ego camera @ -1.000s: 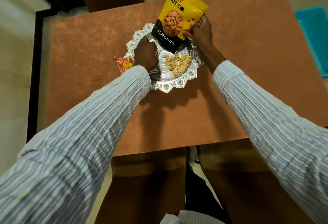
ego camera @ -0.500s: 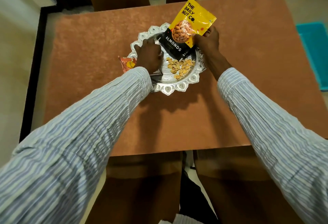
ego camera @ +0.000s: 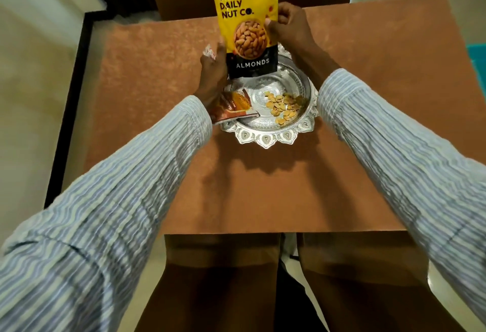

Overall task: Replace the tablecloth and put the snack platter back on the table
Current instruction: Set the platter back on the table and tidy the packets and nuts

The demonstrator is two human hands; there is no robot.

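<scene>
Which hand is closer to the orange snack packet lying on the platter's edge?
Left. The left hand is right above the orange snack packet, its wrist over it, fingers on the almond pouch. The right hand grips the pouch's far side, well away.

Your table (ego camera: 147,50) is covered edge to edge by a brown tablecloth (ego camera: 263,195). On the cloth, toward the far side and near the middle, sits a silver platter (ego camera: 265,138) with a scalloped rim. Nothing else visibly rests on the cloth.
</scene>
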